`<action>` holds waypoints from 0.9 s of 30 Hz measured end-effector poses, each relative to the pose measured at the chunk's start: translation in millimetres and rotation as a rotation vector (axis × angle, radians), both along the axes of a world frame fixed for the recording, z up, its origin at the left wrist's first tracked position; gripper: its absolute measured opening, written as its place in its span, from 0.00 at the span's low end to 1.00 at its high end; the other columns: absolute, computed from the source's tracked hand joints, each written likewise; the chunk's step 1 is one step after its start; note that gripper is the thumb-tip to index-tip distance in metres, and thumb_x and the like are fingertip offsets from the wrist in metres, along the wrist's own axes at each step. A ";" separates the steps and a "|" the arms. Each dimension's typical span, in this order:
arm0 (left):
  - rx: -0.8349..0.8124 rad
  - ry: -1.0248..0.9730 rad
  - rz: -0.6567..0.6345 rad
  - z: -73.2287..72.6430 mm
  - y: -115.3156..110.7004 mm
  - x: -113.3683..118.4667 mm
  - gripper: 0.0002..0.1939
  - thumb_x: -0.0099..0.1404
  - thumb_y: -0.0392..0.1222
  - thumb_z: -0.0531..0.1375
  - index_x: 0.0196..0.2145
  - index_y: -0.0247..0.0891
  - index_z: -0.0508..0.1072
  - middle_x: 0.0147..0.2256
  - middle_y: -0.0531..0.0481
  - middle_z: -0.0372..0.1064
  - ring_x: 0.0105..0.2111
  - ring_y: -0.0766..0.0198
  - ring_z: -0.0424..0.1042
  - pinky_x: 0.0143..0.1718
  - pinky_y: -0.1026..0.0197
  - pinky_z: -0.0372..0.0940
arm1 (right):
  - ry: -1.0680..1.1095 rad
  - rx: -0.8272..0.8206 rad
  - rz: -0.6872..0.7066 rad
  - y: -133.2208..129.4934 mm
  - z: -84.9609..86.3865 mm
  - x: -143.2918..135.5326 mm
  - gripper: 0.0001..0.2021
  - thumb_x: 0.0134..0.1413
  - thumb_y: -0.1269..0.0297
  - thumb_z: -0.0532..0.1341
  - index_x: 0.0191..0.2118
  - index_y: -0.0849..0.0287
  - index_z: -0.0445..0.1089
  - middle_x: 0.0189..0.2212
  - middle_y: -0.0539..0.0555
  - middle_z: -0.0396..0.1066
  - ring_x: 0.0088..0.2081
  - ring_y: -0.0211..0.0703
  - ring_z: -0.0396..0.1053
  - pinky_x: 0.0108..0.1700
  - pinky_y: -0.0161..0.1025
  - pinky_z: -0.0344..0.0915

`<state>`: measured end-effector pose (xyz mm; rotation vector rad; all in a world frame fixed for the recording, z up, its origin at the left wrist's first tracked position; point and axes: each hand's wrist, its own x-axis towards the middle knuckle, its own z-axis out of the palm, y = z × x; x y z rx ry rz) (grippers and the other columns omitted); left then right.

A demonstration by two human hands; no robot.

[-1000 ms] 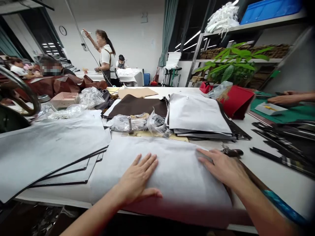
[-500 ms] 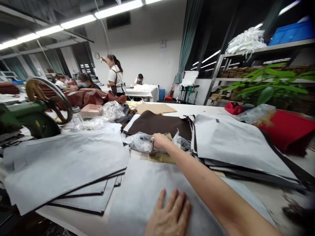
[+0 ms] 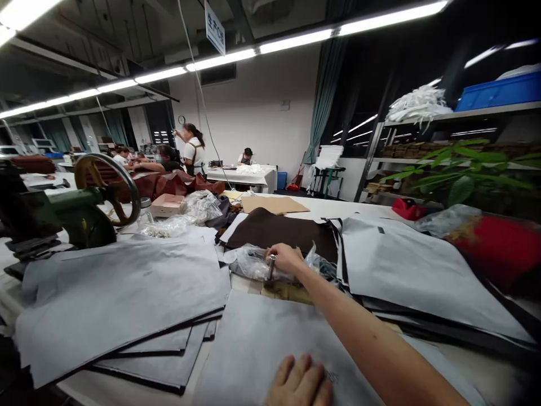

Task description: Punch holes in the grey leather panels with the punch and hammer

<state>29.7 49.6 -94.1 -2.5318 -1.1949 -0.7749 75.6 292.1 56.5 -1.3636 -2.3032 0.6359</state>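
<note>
My right hand (image 3: 287, 258) reaches forward across the table, its fingers closed at the head of a short upright metal tool (image 3: 271, 266) with a shiny top. The tool's lower end is by a worn yellowish-brown block (image 3: 289, 292). Crumpled clear plastic bags (image 3: 249, 262) surround the fingers and partly hide what is there. My left hand (image 3: 301, 384) lies palm down with its fingers stretched out on a grey-white sheet (image 3: 253, 338) at the near edge. Small dark marks show on the sheet beside the fingertips.
Stacked grey sheets with dark undersides (image 3: 127, 293) lie left, another stack (image 3: 414, 259) right. Dark brown material (image 3: 283, 228) is behind the bags. A green machine with a handwheel (image 3: 107, 189) stands left. Red material (image 3: 499, 242) and a shelf (image 3: 502, 110) are right. Several people work farther back.
The view has tilted up and shifted slightly, so the scene sits lower. My left hand shows less at the bottom edge. My right hand stays at the metal tool.
</note>
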 end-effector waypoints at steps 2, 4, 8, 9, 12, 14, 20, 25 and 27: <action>0.059 -0.081 -0.017 18.8 -11.3 -13.9 0.14 0.73 0.46 0.58 0.53 0.44 0.75 0.52 0.46 0.77 0.52 0.49 0.77 0.53 0.48 0.74 | 0.065 -0.030 -0.025 -2.8 4.7 6.2 0.12 0.65 0.57 0.65 0.39 0.62 0.73 0.36 0.52 0.73 0.37 0.42 0.73 0.42 0.44 0.73; 0.059 -0.132 -0.053 36.5 -18.6 -20.5 0.22 0.72 0.57 0.57 0.53 0.39 0.74 0.52 0.43 0.77 0.53 0.47 0.76 0.53 0.48 0.73 | 0.160 -0.053 -0.043 -6.9 10.2 11.3 0.11 0.66 0.58 0.64 0.39 0.63 0.73 0.33 0.51 0.73 0.34 0.40 0.73 0.39 0.42 0.73; -0.104 -0.165 -0.087 63.9 -30.4 -22.2 0.38 0.65 0.72 0.57 0.56 0.37 0.73 0.55 0.40 0.74 0.57 0.44 0.72 0.58 0.45 0.69 | 0.358 -0.066 -0.035 -26.2 27.2 24.5 0.08 0.65 0.67 0.60 0.45 0.65 0.72 0.32 0.53 0.76 0.31 0.38 0.73 0.38 0.38 0.72; -0.162 -0.172 -0.078 69.1 -33.8 -22.3 0.39 0.64 0.73 0.57 0.57 0.38 0.72 0.57 0.40 0.72 0.58 0.44 0.70 0.60 0.44 0.67 | 0.393 -0.063 -0.026 -34.8 32.3 29.9 0.08 0.64 0.68 0.59 0.45 0.65 0.72 0.32 0.54 0.76 0.31 0.38 0.72 0.38 0.37 0.72; -0.308 -0.206 -0.045 83.6 -42.6 -23.8 0.37 0.65 0.72 0.58 0.59 0.41 0.71 0.60 0.42 0.68 0.61 0.44 0.67 0.64 0.41 0.62 | 0.452 -0.046 0.004 -72.8 44.2 53.8 0.10 0.63 0.64 0.59 0.43 0.64 0.72 0.32 0.55 0.77 0.30 0.39 0.71 0.37 0.37 0.71; -0.369 -0.197 -0.048 93.2 -45.3 -25.9 0.35 0.65 0.70 0.59 0.58 0.41 0.71 0.60 0.42 0.68 0.61 0.45 0.65 0.64 0.41 0.61 | 0.451 -0.036 0.014 -108.0 46.0 74.2 0.10 0.61 0.61 0.60 0.40 0.62 0.74 0.30 0.53 0.76 0.31 0.40 0.71 0.36 0.37 0.69; -0.397 -0.119 -0.124 108.2 -41.3 -32.5 0.29 0.68 0.61 0.62 0.59 0.40 0.71 0.60 0.41 0.67 0.62 0.47 0.64 0.63 0.43 0.61 | 0.305 0.216 0.037 -213.4 8.5 127.8 0.06 0.64 0.64 0.62 0.39 0.57 0.77 0.35 0.53 0.78 0.36 0.43 0.73 0.40 0.39 0.68; -0.385 -0.124 -0.115 102.5 -41.9 -33.9 0.29 0.70 0.60 0.60 0.60 0.39 0.70 0.61 0.40 0.66 0.61 0.47 0.65 0.63 0.43 0.60 | 0.136 0.295 0.177 -247.7 -35.1 151.8 0.10 0.66 0.71 0.60 0.45 0.55 0.78 0.42 0.54 0.79 0.45 0.47 0.72 0.51 0.47 0.69; -0.376 -0.111 -0.119 101.0 -42.4 -33.7 0.29 0.70 0.60 0.60 0.60 0.38 0.70 0.61 0.40 0.66 0.61 0.47 0.65 0.64 0.43 0.60 | 0.152 0.283 0.158 -249.8 -41.1 154.7 0.10 0.64 0.72 0.62 0.45 0.54 0.79 0.43 0.53 0.79 0.45 0.47 0.72 0.51 0.47 0.69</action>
